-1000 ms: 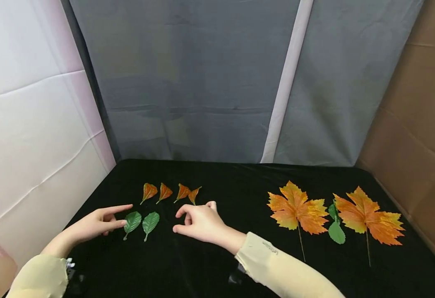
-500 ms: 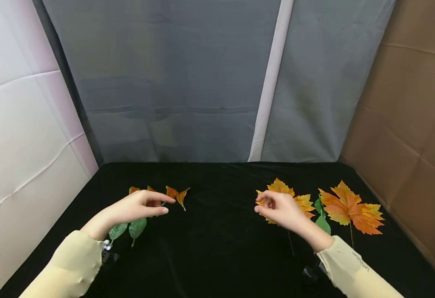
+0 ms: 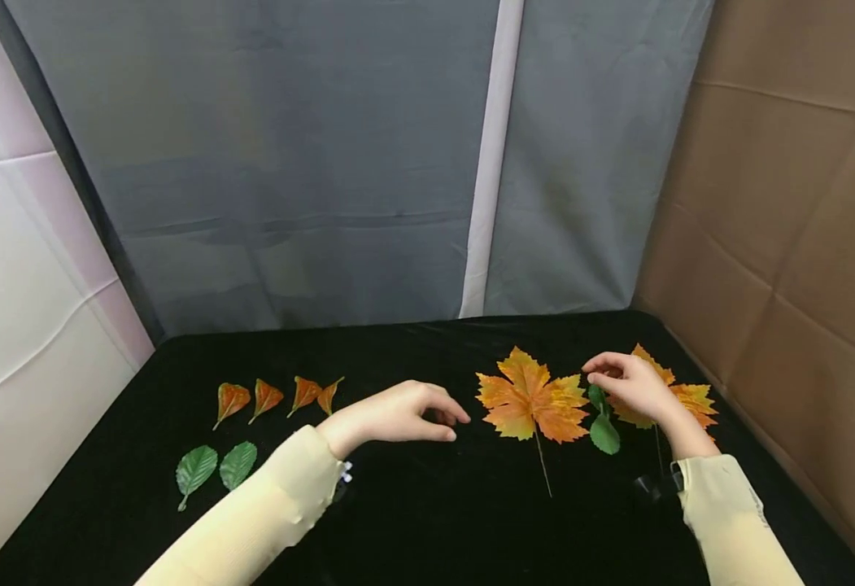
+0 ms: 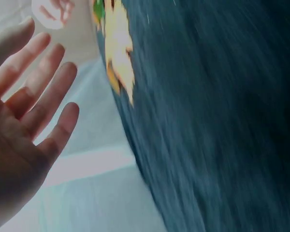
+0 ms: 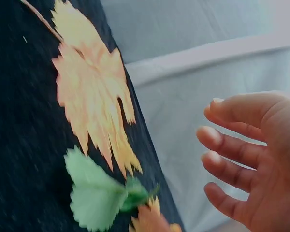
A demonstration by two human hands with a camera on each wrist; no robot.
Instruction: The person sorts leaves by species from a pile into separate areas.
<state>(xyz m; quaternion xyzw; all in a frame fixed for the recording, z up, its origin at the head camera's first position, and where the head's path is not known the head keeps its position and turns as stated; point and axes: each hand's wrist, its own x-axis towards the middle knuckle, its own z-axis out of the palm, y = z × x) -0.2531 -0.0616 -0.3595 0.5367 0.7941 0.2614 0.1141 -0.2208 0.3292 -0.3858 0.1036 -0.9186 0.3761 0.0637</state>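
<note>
My right hand (image 3: 634, 387) hovers over the right orange maple leaf (image 3: 693, 400) and hides part of it. Its fingers are loosely bent with nothing between them, as the right wrist view also shows. Just left of its fingertips lie green leaves (image 3: 605, 434), overlapping one another. Another orange maple leaf (image 3: 530, 399) with a thin stem lies between the two hands, flat on the cloth. My left hand (image 3: 401, 413) is in the air left of that maple leaf, palm facing inward, holding nothing. In the left wrist view its fingers are relaxed and spread.
A black cloth (image 3: 427, 505) covers the table. On the left lie several small orange leaves (image 3: 266, 397) in a row, with two green leaves (image 3: 196, 470) below them. Grey curtain (image 3: 310, 163) stands behind, brown cloth (image 3: 786, 244) on the right, white cloth (image 3: 17, 268) on the left.
Both hands have moved right: the right hand from beside the small leaves to the right maple leaf, the left hand away from the green leaves. The head view has turned right.
</note>
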